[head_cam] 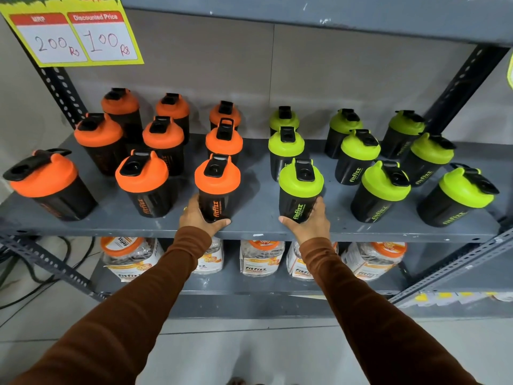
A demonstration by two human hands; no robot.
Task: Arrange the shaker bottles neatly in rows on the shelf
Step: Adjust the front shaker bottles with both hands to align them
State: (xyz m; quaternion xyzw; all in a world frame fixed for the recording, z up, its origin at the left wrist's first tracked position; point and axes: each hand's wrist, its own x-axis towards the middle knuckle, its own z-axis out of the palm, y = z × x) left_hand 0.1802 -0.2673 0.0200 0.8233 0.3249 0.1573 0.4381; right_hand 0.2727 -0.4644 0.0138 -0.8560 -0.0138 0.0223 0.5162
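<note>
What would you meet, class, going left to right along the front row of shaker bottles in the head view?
Orange-lidded bottle → orange-lidded bottle → orange-lidded bottle in the left hand → green-lidded bottle in the right hand → green-lidded bottle → green-lidded bottle.

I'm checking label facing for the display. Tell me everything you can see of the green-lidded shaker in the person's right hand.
The green-lidded shaker has a black, plastic-looking body, a lime domed lid and a closed black flip cap. It stands upright at the shelf front edge, heading a column of green shakers. Its green fitfizz print runs vertically, facing forward. The right hand wraps its lower body; nothing else touches it.
</note>
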